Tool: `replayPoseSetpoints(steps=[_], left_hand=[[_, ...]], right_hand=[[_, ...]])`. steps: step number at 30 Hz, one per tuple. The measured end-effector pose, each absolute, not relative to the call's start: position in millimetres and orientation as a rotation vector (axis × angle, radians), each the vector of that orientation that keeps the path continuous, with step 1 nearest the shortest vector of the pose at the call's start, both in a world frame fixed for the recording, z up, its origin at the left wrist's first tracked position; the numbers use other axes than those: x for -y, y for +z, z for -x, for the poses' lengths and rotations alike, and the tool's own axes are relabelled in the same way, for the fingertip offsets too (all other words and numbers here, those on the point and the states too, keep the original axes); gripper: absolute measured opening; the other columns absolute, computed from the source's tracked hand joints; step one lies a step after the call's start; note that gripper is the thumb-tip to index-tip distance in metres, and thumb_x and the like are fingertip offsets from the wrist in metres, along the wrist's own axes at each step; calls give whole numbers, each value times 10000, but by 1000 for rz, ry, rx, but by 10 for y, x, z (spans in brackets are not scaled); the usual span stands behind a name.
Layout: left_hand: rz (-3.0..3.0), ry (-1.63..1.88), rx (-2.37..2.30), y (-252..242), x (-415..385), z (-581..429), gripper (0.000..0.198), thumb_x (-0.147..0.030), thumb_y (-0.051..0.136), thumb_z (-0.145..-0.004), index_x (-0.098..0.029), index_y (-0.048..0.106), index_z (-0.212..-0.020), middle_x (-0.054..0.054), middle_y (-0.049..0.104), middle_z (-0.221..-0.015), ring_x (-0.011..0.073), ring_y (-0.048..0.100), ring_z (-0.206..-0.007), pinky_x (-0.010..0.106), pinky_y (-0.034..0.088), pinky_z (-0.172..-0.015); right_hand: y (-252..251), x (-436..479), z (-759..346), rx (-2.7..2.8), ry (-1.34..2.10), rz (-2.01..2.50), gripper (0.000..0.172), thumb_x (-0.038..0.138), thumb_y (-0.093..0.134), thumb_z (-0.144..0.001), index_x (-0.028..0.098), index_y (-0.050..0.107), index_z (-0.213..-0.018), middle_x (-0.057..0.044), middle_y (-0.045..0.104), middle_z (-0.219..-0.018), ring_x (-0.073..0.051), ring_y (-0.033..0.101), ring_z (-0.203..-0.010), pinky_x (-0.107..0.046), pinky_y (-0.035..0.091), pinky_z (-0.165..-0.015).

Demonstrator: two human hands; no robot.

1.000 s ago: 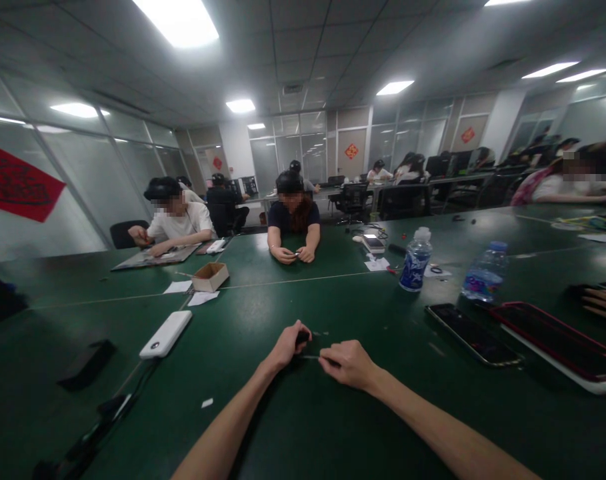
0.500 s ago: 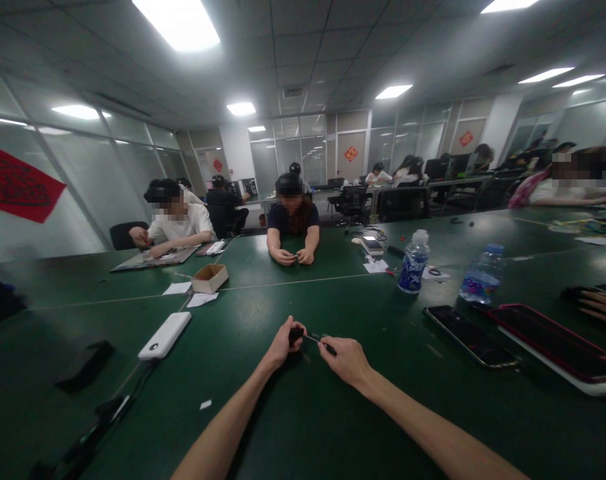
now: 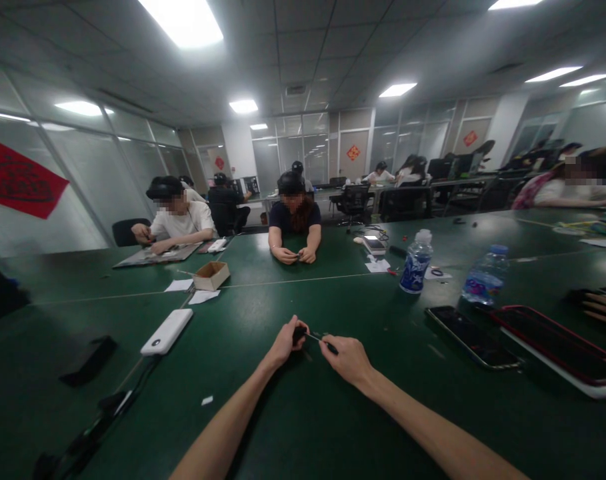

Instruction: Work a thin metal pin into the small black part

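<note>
My left hand (image 3: pixel 285 343) is closed around a small black part (image 3: pixel 299 332) just above the green table (image 3: pixel 293 413). My right hand (image 3: pixel 349 359) pinches a thin dark tool (image 3: pixel 319 341) whose slim tip reaches into that black part. The two hands sit close together at the table's middle, a little in front of me. What the small part is I cannot make out.
A white power bank (image 3: pixel 166 331) lies to the left, with dark cables (image 3: pixel 103 410) and a black object (image 3: pixel 87 359) nearer. Two phones (image 3: pixel 471 337) and a red-edged tablet (image 3: pixel 557 348) lie to the right, behind them two water bottles (image 3: pixel 415 262). Other people work across the table; a cardboard box (image 3: pixel 211 275) stands there.
Both hands have lifted slightly and moved away from me; the tool now slants from my right fingers up into the black part.
</note>
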State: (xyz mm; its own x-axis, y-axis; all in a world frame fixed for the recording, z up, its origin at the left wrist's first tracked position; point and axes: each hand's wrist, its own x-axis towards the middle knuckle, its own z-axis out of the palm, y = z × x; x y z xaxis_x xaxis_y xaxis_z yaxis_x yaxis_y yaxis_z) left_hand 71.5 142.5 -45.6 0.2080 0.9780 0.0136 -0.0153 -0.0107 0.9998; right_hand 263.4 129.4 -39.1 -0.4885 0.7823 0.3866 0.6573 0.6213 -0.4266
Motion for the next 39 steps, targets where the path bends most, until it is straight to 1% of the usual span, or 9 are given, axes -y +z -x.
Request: replayPoseSetpoints(steps=[7,11,15,19,21,25,29,34,39], left_hand=[[-1342,1063,-1069,-450,-1408,-718,590,-681,304,-812,-141,532,-747,-59,346,-482,76,260,-424,212,183,-449],[-1351,1051,-1037,-452,-1380,-683,591,-644,266,-833,-137,547,-714,-51,340,-457,80,272,-412,213,182,-446],[-1322,1043,-1034,-431,-1346,-691,612,-628,230,-833,-137,550,-657,-51,295,-430,80,237,-395,221,147,-441],[-1425,985,-1098,-389,-1327,-767,608,-667,298,-803,-135,555,-659,-40,336,-476,83,260,-429,224,180,-444],[-1450,966,-1099,-382,-1333,-788,617,-683,307,-798,-133,557,-671,-40,338,-490,84,264,-441,224,189,-446],[-1308,1012,-1016,-411,-1379,-748,608,-672,260,-821,-144,541,-711,-63,277,-464,78,216,-419,216,152,-440],[-1185,1071,-964,-457,-1429,-694,575,-650,277,-828,-144,530,-725,-67,275,-467,74,203,-416,208,129,-441],[-1155,1109,-958,-489,-1446,-689,552,-645,306,-830,-144,529,-766,-60,314,-493,76,228,-431,202,145,-443],[-1247,1094,-988,-474,-1431,-698,565,-652,298,-829,-140,532,-775,-59,337,-491,75,260,-422,201,177,-440]], right_hand=[[-420,-1305,-2641,2310,249,1120,358,299,346,-937,182,684,-929,-30,684,-750,-126,623,-616,-209,459,-576],[-452,-1331,-2689,2356,217,975,343,289,365,-929,175,689,-932,-33,678,-732,-118,611,-603,-197,436,-563],[-469,-1325,-2714,2345,123,860,323,291,395,-919,167,693,-905,-34,669,-700,-106,590,-564,-193,401,-542],[-457,-1241,-2662,2505,9,581,309,287,415,-911,185,685,-802,-11,637,-614,-87,544,-498,-189,367,-518],[-450,-1212,-2630,2558,-25,499,298,294,426,-905,194,682,-790,-3,625,-591,-91,534,-484,-194,362,-510],[-435,-1249,-2612,2384,134,787,301,282,412,-912,183,689,-853,-22,669,-688,-108,600,-570,-193,416,-555],[-413,-1301,-2625,2272,240,1041,328,294,385,-925,180,692,-912,-37,697,-768,-133,637,-637,-211,458,-592],[-384,-1287,-2622,2268,301,1113,336,291,364,-939,180,681,-946,-32,691,-767,-133,637,-631,-216,480,-583],[-355,-1275,-2621,2286,335,1143,346,284,346,-945,187,677,-974,-35,697,-798,-137,642,-646,-224,500,-585]])
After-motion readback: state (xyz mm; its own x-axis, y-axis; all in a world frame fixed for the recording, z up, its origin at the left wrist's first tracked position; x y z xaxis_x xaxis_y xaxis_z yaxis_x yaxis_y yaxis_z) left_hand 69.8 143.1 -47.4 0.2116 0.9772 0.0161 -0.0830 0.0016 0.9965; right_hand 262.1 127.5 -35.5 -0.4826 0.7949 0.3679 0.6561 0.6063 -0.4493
